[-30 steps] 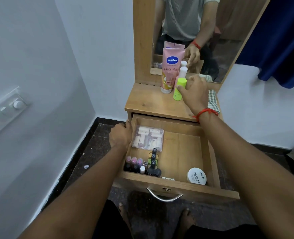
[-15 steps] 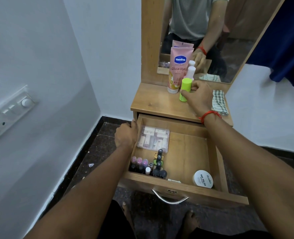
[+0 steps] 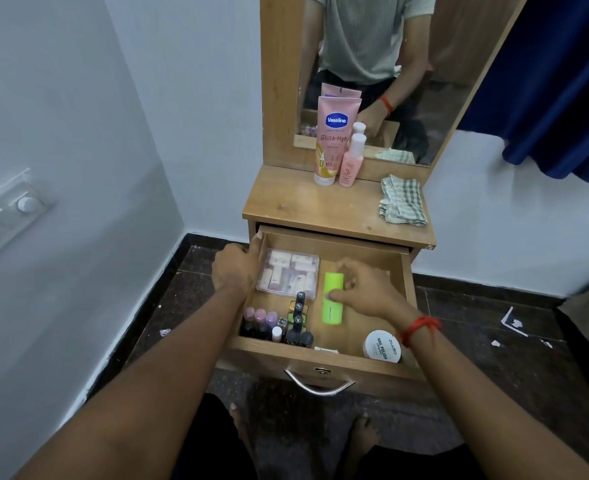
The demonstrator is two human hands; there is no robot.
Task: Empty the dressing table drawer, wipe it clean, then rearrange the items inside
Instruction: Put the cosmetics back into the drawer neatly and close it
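Observation:
The wooden drawer [image 3: 324, 356] is pulled out. My right hand [image 3: 369, 289] holds a lime green bottle [image 3: 332, 301] lying flat on the drawer floor, in the middle. My left hand [image 3: 236, 268] grips the drawer's left wall near the back. Inside the drawer are a clear plastic box [image 3: 288, 277] at the back left, several nail polish bottles [image 3: 275, 323] at the front left and a white round jar [image 3: 383, 346] at the front right. On the table top [image 3: 300, 206] stand a pink Vaseline tube [image 3: 333, 140] and a small pink bottle [image 3: 352, 161].
A folded checked cloth [image 3: 402, 200] lies on the right of the table top. A mirror [image 3: 390, 64] rises behind it. A wall with a switch panel [image 3: 6, 213] is close on the left, a blue curtain [image 3: 556, 81] at the upper right. Paper scraps [image 3: 513, 318] lie on the dark floor.
My right hand took the green bottle from the table top and brought it down into the drawer, where it now lies flat. My left hand stayed on the drawer's left wall.

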